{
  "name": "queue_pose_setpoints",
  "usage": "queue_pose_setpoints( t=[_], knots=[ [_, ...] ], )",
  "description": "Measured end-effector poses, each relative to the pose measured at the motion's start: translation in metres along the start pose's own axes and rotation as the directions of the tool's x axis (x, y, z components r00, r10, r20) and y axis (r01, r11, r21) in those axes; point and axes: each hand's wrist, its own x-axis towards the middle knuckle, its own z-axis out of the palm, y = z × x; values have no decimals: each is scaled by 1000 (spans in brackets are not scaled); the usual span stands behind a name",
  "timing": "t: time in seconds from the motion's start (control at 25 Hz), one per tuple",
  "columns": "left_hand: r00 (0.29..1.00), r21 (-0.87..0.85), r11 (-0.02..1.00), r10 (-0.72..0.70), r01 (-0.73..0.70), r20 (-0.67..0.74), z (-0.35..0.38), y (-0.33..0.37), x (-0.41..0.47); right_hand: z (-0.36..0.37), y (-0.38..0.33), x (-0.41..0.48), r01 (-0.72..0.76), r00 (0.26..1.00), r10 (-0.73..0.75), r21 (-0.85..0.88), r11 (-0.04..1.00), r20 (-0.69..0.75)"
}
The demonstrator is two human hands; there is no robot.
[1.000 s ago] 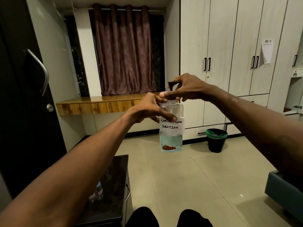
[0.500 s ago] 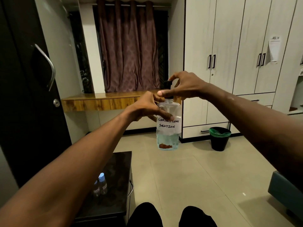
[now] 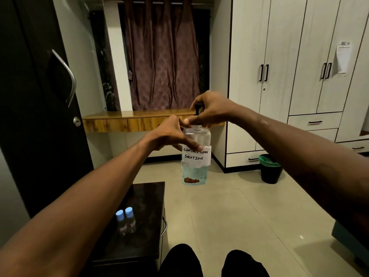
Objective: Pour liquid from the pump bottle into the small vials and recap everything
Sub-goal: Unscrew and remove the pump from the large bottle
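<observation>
Both hands grip clear pump bottle (image 3: 196, 154): left hand (image 3: 171, 134) body, right hand (image 3: 211, 109) pump.

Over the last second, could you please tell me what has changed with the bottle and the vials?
Nothing was taken or released: the left hand holds the contact lens solution bottle, and the right hand grips its pump head. The view tilted down, revealing two blue-capped vials on the dark cabinet.

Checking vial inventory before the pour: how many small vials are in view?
2. Both blue-capped, standing side by side on the dark side table at lower left: left vial, right vial. The left forearm covers part of the table, so more could be hidden.
</observation>
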Motion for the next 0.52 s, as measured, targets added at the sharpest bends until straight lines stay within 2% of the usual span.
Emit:
queue_pose_setpoints(
  t=[0.08, 0.24, 0.36, 0.52],
  knots=[
    [999, 24, 999, -33, 34, -2, -5, -4, -3, 7, -5, 4, 10, 1000, -10, 41, 999, 1],
    [997, 81, 994, -78, 78, -7, -17, -19, -12, 6, -10, 9, 41, 998, -52, 243, 969, 37],
    [991, 116, 985, -130, 131, -14, -26, -34, -22, 0, -14, 12, 109, 994, -97, 302, 947, -53],
    [975, 118, 969, -207, 216, -85, -42, -60, -37, -7, -12, 19, 153, 963, -58, 359, 921, -261]
  ],
)
